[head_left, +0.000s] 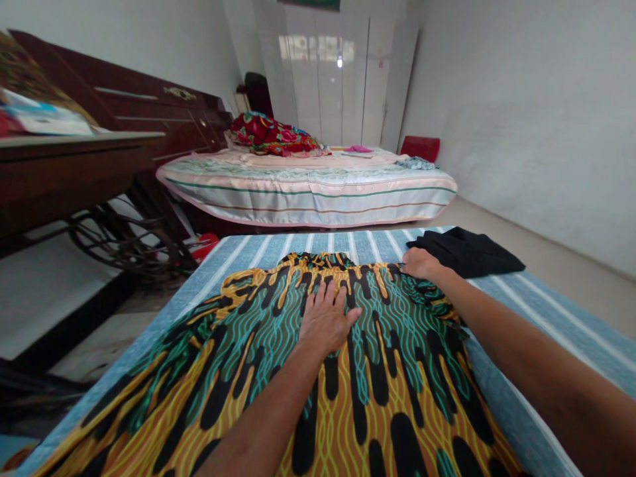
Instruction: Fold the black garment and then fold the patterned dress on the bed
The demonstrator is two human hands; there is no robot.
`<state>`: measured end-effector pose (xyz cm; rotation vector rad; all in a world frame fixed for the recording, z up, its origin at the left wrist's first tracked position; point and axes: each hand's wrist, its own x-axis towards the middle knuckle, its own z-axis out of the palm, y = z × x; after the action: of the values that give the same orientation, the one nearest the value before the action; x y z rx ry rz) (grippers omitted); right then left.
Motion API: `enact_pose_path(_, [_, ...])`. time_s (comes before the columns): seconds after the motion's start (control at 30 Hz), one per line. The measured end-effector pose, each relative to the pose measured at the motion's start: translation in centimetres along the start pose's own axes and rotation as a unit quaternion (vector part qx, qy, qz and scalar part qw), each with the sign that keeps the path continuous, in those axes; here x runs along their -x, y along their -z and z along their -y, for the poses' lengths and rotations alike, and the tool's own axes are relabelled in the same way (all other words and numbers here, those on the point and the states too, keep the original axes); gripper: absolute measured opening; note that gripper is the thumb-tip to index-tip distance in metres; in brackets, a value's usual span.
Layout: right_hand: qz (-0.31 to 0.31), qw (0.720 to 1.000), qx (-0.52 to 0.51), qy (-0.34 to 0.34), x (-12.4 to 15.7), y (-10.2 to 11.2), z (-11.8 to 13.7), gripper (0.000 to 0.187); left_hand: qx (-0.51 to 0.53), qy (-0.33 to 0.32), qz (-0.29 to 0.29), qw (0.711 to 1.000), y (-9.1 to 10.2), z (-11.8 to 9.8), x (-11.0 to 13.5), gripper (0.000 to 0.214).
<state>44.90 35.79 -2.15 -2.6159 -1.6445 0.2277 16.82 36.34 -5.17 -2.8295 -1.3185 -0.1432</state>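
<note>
A patterned dress [368, 371] in orange, black and teal lies spread out, its gathered neckline at the far end. My left hand [328, 317] rests flat on its upper middle, fingers spread. At the dress's right shoulder, my right hand [421, 264] has its fingers closed on the fabric edge. The fingertips there are partly hidden. Just beyond my right hand sits a folded black cloth [467, 252]. Under both garments is a blue and white striped sheet [531, 311].
A bed [308, 195] with a pale cover stands ahead, bearing a red floral blanket [278, 136]. To the left is a wooden table [74, 156] with a metal wheel [124, 235] beneath it. White wardrobes [328, 93] line the back wall.
</note>
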Motion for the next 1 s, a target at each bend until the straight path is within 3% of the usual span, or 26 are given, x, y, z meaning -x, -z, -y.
enact_pose_path(0.23, [-0.019, 0.999, -0.016, 0.037, -0.1, 0.8, 1.6, 0.043, -0.005, 0.004, 0.007, 1.000, 0.2, 0.0, -0.2, 0.069])
enact_pose_path(0.4, [-0.030, 0.998, 0.009, 0.049, -0.8, -0.2, 4.1, 0.029, -0.007, 0.007, 0.018, 1.000, 0.4, -0.1, -0.2, 0.069])
enact_pose_path(0.53, [-0.060, 0.997, 0.032, 0.035, -0.9, -0.8, 4.3, 0.029, -0.008, 0.006, 0.017, 1.000, 0.4, -0.1, -0.2, 0.069])
enact_pose_path(0.7, [-0.084, 0.995, 0.033, 0.045, 1.1, 0.7, 4.2, 0.036, -0.004, 0.004, 0.013, 1.000, 0.4, 0.0, -0.3, 0.068])
enact_pose_path(0.83, [-0.097, 0.994, 0.025, 0.043, 5.2, 2.3, 2.4, 0.033, 0.015, 0.005, 0.011, 1.000, 0.5, 0.1, -0.5, 0.068])
enact_pose_path(1.0, [-0.096, 0.994, 0.006, -0.044, 10.8, 2.2, -3.9, 0.028, 0.079, 0.031, 0.026, 0.996, 0.3, 0.8, -1.5, 0.069])
